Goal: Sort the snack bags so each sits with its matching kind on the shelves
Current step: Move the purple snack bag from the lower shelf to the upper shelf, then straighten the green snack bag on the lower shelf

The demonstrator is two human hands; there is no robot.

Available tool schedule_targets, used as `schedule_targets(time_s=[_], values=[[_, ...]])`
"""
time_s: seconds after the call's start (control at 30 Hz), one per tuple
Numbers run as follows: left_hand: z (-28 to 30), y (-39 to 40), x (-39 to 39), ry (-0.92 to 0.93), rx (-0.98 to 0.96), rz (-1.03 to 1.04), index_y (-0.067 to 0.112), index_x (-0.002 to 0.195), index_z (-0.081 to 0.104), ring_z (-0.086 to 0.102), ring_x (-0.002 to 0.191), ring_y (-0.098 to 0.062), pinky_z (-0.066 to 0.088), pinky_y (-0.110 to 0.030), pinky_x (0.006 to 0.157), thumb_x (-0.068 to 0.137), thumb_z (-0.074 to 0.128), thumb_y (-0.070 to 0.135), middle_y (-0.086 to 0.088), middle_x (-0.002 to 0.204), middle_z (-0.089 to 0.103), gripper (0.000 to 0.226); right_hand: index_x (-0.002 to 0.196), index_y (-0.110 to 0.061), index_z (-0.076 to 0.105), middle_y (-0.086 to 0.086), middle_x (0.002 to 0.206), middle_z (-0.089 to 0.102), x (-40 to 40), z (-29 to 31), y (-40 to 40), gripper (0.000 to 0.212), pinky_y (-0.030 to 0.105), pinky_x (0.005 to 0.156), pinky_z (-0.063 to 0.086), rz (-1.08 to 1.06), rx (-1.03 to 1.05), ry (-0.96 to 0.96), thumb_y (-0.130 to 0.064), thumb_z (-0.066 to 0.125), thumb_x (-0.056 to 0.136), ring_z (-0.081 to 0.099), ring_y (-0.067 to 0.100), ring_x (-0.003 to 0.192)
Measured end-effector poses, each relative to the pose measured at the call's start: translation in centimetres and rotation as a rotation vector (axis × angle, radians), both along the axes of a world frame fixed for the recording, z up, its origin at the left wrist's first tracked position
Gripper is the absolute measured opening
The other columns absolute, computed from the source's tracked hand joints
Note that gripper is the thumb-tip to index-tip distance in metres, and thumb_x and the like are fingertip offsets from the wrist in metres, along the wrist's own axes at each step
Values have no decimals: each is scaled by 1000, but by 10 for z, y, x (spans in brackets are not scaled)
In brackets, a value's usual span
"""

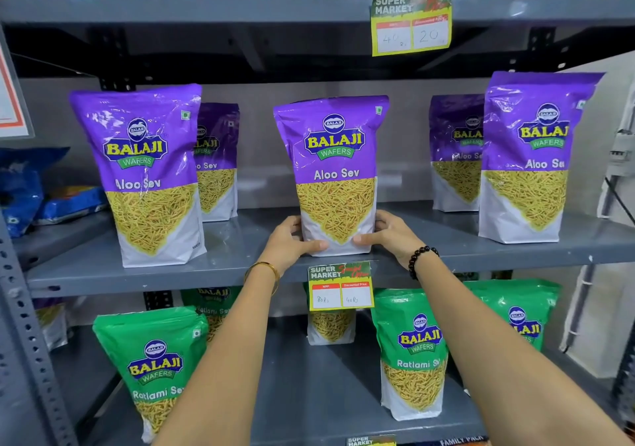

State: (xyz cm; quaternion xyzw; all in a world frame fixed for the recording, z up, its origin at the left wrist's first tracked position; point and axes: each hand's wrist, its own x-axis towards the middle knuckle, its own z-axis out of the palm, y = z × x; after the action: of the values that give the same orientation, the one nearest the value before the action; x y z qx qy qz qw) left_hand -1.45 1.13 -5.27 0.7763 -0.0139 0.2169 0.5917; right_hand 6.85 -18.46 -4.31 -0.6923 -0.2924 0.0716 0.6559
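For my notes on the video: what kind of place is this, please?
Most likely a supermarket aisle: grey metal shelves, "Super Market" price tags, and rows of identical purple Aloo Sev bags.

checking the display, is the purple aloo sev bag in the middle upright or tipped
Upright: the middle Aloo Sev bag stands on its base on the shelf, both hands at its bottom corners.

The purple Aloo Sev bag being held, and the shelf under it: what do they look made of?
Purple Aloo Sev bag, held by the left hand and right hand: likely glossy plastic film, given its glare streaks and soft creases. Shelf: probably grey painted metal, with a smooth, dull sheen and punched holes in the upright post.
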Motion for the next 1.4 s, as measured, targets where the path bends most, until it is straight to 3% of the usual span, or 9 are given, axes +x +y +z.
schedule_targets(time_s=[0.2, 0.47, 0.63, 0.7, 0.8, 0.9, 1.13, 1.27, 1.4], values=[[1, 0, -1, 16, -1, 1, 7, 120, 49, 58, 104, -18, 49, -17, 72, 66, 79, 8, -4, 117, 59, 61, 116, -6, 54, 15, 117, 64, 2, -1, -1, 57, 38, 98, 47, -17, -24, 0, 2, 75, 64, 60, 27, 109], [1, -2, -2, 18, -21, -1, 7, 117, 49, 58, 103, -21, 49, -19, 75, 66, 78, 4, -5, 115, 59, 58, 102, -15, 57, 5, 103, 66, 0, -1, -1, 45, 31, 93, 49, 20, 8, 0, 6, 72, 65, 61, 23, 101], [1, -2, -3, 12, -22, -14, 7, 123, 48, 57, 109, -21, 49, -19, 78, 66, 78, 4, -8, 124, 58, 64, 112, -12, 54, 10, 115, 64, -1, 1, -2, 54, 27, 90, 49, 25, 9, 9, 3, 75, 64, 60, 22, 106], [1, -2, -5, -12, -16, 7, 8, 126, 45, 51, 117, -18, 46, -17, 84, 65, 78, 4, -3, 125, 55, 69, 124, -9, 47, 10, 127, 59, -1, 2, -1, 73, 34, 98, 46, 9, 24, 11, -11, 81, 60, 56, 21, 115], [2, -5, -9, -82, -84, 127, 7, 138, 32, 37, 133, -20, 35, -30, 106, 67, 79, 13, -7, 143, 41, 86, 139, -10, 33, 11, 145, 42, -7, 1, 1, 100, 42, 111, 34, -113, 82, 18, -45, 81, 57, 42, 22, 132], [-4, -17, -19, -226, -131, 276, 10, 141, 28, 32, 137, -19, 29, -29, 109, 76, 71, 26, -8, 149, 34, 79, 140, -9, 30, 10, 149, 35, -31, -5, 4, 75, 38, 113, 31, -327, 219, -71, -37, 65, 79, 35, 19, 137], [-83, -56, -59, -334, 277, 480, 24, 145, 6, 1, 145, -6, 7, -27, 118, 92, 44, 38, 13, 153, 7, 67, 142, -17, 30, -1, 150, 35, -66, -60, -16, 55, 26, 112, 26, -594, 122, -344, -35, 44, 92, 31, 8, 136], [-146, -72, -69, -203, 235, 447, 37, 138, -5, -3, 143, -1, 9, -29, 119, 91, 43, 41, 16, 153, -4, 67, 141, -15, 30, 0, 149, 36, -76, -112, -34, 53, 23, 111, 23, -698, 43, -413, -32, 42, 92, 30, 7, 136], [-199, -91, -62, 2, 230, 362, 30, 142, 0, 2, 144, -8, 13, -37, 120, 91, 44, 38, 15, 151, 1, 68, 141, -14, 29, 3, 148, 36, -73, -169, -56, 51, 24, 108, 23, -747, -81, -301, -28, 41, 94, 28, 3, 131]])
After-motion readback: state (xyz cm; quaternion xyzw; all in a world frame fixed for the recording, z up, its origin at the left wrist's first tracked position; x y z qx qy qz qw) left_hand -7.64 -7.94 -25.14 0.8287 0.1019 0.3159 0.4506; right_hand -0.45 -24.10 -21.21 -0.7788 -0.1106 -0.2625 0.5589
